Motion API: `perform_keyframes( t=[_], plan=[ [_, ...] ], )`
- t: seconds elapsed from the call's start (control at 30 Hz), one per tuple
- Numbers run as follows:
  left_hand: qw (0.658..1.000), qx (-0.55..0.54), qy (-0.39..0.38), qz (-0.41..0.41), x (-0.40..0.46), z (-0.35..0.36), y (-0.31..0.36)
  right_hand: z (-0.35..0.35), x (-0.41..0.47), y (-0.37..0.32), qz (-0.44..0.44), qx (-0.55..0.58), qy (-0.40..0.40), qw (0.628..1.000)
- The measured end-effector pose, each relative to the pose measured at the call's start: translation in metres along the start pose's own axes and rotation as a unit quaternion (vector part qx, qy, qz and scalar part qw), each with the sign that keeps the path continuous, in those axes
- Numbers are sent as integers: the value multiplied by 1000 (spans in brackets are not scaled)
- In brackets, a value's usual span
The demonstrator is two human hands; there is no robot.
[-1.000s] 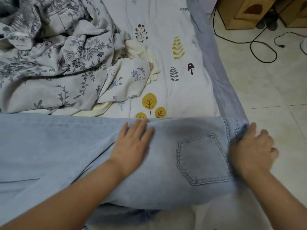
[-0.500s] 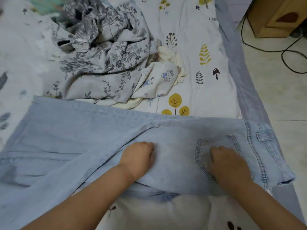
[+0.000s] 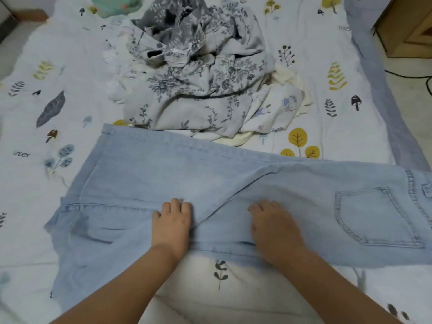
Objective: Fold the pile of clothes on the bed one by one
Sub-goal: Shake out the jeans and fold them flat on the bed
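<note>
Pale blue denim fills the near half of the view: the light-wash jeans (image 3: 210,183) lie stretched sideways across the white leaf-and-mushroom printed bedsheet (image 3: 327,127), waistband and stitched back pocket (image 3: 374,218) out to the right, leg hems off to the left. One leg is laid over the other, and a diagonal ridge runs through the middle where the layers do not quite match.

That ridge looks like the trouble spot. If the next fold goes over it unsmoothed, a crease will likely get locked in and the bundle will probably come out lopsided. The waistband end sits close to the right edge of the mattress, so a hard tug could drag it over the side. And the crumpled grey floral garment (image 3: 198,73) touches the far edge of the denim, with a cream cartoon-print piece (image 3: 275,108) just beside it; a sweeping fold could catch either one and pull the pile apart.

Now the hands. The left hand (image 3: 171,224) rests on the denim near the middle, fingers curled under at the knuckles; whether they pinch the cloth or only press it, I cannot tell. The right hand (image 3: 274,226) lies palm down just right of the ridge, fingers slightly bent, pressing the fabric flat and gripping nothing. Both are on the jeans, a little apart, either side of that diagonal fold.
</note>
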State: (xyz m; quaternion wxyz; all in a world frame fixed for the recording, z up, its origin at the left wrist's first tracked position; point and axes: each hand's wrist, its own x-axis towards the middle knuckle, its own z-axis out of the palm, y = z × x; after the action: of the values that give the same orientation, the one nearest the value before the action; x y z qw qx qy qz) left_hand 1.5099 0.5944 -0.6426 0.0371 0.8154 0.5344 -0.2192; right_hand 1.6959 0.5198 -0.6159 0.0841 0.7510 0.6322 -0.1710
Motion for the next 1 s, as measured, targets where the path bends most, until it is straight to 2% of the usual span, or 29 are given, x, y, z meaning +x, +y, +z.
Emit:
perform_keyframes(
  t=[0.1,0.23,0.37,0.43,0.53,0.7,0.87,1.0],
  plan=[
    [999,-10,-11,30,2,8,-20,8,11,-47,-10,4,6,1000],
    [991,-108,14,79,4,0,-46,4,23,-93,-30,36,83,995],
    [959,-248,82,111,3,-14,-78,0,39,-122,-81,10,143,986],
    [942,-293,107,123,4,-20,-91,-10,50,-129,-69,27,178,981],
    [930,-332,83,130,9,-29,-107,-28,63,-132,-73,111,144,981],
    [980,-173,27,98,19,-28,-142,-55,77,-122,-16,145,154,977],
    [989,-140,-30,26,36,-50,-205,-72,92,-121,9,170,162,972],
    [993,-63,-77,66,66,-92,-237,-76,116,-118,35,192,187,963]
  ],
)
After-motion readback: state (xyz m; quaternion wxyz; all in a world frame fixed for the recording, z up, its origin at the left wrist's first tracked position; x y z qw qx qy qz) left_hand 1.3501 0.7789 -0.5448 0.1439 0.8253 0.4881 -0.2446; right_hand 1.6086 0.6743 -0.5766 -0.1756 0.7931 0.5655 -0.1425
